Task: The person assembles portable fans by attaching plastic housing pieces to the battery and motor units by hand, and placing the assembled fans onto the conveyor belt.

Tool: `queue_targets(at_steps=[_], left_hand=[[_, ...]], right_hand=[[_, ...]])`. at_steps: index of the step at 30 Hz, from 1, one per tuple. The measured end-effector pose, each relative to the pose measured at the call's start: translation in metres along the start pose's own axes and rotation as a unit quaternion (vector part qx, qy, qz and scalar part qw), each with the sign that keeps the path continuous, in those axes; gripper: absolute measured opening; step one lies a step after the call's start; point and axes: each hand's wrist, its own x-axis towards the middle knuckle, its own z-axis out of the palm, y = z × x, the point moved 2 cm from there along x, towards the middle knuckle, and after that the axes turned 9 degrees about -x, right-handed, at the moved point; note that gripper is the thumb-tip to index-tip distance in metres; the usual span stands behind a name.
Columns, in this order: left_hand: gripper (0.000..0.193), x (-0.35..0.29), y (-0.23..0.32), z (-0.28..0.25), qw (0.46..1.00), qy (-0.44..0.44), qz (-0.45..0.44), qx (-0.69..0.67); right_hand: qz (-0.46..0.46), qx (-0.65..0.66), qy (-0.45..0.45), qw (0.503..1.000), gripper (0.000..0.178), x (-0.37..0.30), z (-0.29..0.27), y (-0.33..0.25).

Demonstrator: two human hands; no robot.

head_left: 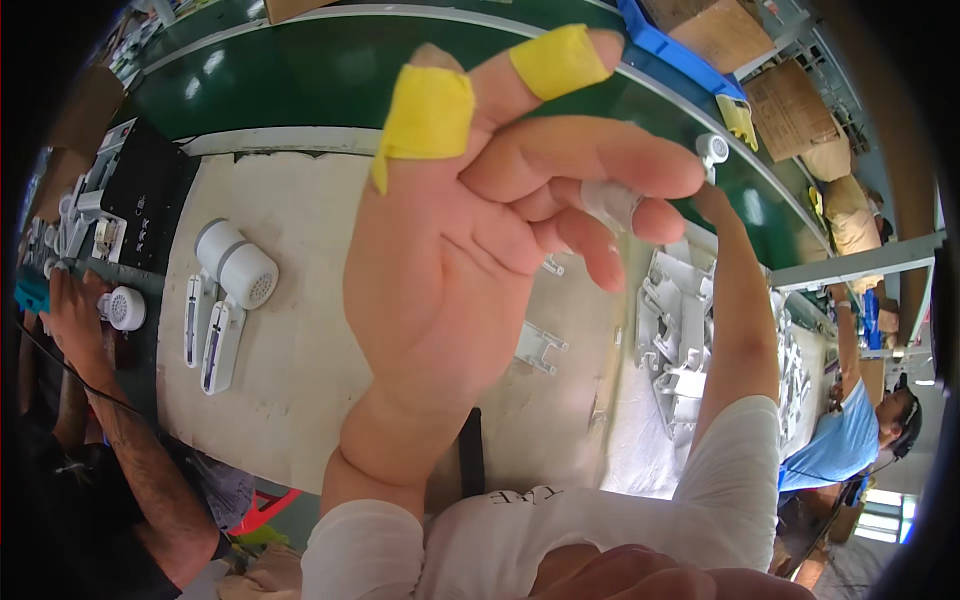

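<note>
My left hand [450, 270] is raised close to the camera, palm toward me, and covers the middle of the view. Yellow tape wraps two of its fingertips and whitish tape wraps another finger. Its fingers are apart, loosely curled, and it holds nothing. My right arm in a white sleeve stretches out to the green conveyor belt [300, 70]. My right hand [712, 195] is mostly hidden behind the left fingers and pinches a small white round part [712, 148] over the belt's edge.
On the beige work mat [300, 400] lie a white handheld appliance [235, 275], a small white bracket [540, 345] and several white plastic housings [680, 330]. A co-worker's hands [75, 310] work at the left. Another person in a blue shirt [840, 440] sits at the right. Cardboard boxes [790, 100] stand behind the belt.
</note>
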Motion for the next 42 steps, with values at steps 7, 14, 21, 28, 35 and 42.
queue_targets(at_steps=[7,14,21,28,35,42], left_hand=[[0.049,0.0,0.002,0.007,0.997,0.064,-0.042,0.029],[0.038,0.011,-0.042,-0.03,0.963,0.213,-0.094,0.133],[0.041,0.006,-0.08,-0.05,0.952,0.189,-0.039,0.238],[0.022,0.005,-0.066,-0.043,0.944,0.2,-0.01,0.263],[0.026,0.006,-0.066,-0.031,0.973,0.081,-0.052,0.208],[0.032,-0.004,-0.075,-0.024,0.976,0.028,-0.068,0.206]], right_hand=[[0.074,0.459,-0.022,0.885,0.032,-0.029,-0.036,-0.026],[-0.16,0.731,-0.089,0.658,0.03,-0.143,-0.138,-0.15],[-0.346,0.389,0.21,0.828,0.028,-0.271,-0.168,-0.229],[-0.342,0.388,0.272,0.811,0.019,-0.296,-0.155,-0.249],[-0.226,0.674,0.186,0.679,0.026,-0.303,-0.144,-0.222],[-0.24,0.624,0.241,0.703,0.032,-0.312,-0.148,-0.213]])
